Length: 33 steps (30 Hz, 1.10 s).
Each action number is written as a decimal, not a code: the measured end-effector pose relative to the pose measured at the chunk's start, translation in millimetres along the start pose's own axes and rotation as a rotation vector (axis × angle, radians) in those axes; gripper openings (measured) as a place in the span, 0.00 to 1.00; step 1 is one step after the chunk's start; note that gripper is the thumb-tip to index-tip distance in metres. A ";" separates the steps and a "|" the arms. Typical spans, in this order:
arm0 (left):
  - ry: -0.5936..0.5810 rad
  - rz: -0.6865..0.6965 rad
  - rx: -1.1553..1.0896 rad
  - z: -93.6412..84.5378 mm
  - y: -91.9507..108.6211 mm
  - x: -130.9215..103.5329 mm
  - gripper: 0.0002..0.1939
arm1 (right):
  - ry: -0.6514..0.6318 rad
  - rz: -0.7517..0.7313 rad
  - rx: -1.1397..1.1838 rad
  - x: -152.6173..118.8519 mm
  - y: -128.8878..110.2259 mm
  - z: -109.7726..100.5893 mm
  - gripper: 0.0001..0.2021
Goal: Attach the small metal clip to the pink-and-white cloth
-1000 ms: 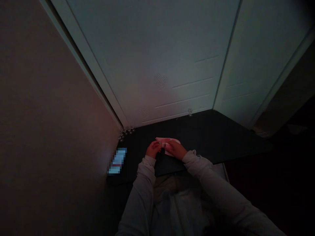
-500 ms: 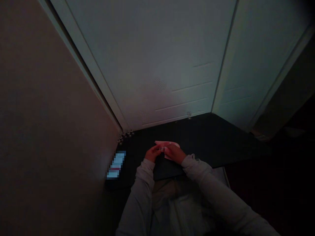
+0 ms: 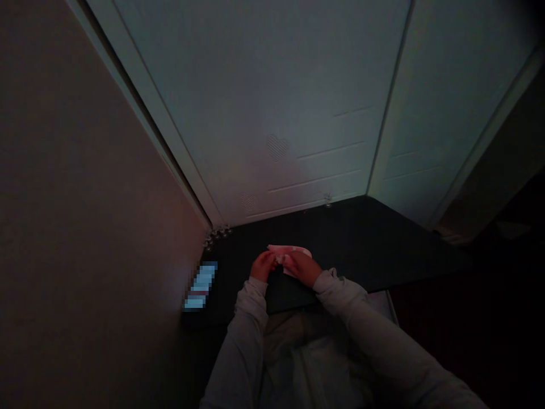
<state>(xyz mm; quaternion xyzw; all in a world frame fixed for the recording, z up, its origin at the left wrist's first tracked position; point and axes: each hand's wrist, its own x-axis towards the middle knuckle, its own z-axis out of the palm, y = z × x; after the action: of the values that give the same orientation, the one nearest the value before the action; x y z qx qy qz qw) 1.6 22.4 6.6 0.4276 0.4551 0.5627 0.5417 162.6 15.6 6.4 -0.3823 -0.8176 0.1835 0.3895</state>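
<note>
Both my hands meet over the dark table (image 3: 349,244), close to its front edge. My left hand (image 3: 261,267) is closed, its fingertips pinching a small shiny whitish piece (image 3: 279,259) too small to name. My right hand (image 3: 307,268) is closed too, on a pink sheet (image 3: 292,249) that looks like paper or thin cloth. The sheet shows behind and below the right fingers, and the hand covers much of it. The right fingertips come up against the shiny piece. Dim light hides the finer detail.
A bright, pixelated rectangle (image 3: 201,287) lies at the table's left end. Several small shiny clear pieces (image 3: 217,233) sit in the back left corner, and another clear piece (image 3: 327,200) is by the back edge. White panels (image 3: 255,102) rise behind; a wall (image 3: 85,227) bounds the left.
My left fingers have shifted slightly and curled in more around the small shiny piece. The pink sheet and my right hand are nearly where they were.
</note>
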 end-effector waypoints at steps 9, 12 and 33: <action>-0.200 0.124 0.063 -3.9 -1.3 2.1 0.26 | -0.011 0.025 0.181 -1.6 -12.7 -11.0 0.15; -0.235 0.173 0.203 -1.9 2.7 -2.4 0.19 | 0.010 0.079 0.182 -0.9 -12.8 -9.9 0.15; -0.012 0.823 0.901 2.4 0.6 -19.0 0.11 | 0.235 0.141 0.093 4.1 -17.8 3.7 0.09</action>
<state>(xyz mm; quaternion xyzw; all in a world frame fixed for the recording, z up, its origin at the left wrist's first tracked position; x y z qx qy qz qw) 4.7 3.5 7.9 0.7586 0.4428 0.4755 0.0482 149.5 7.4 16.7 -0.4391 -0.7282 0.2019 0.4860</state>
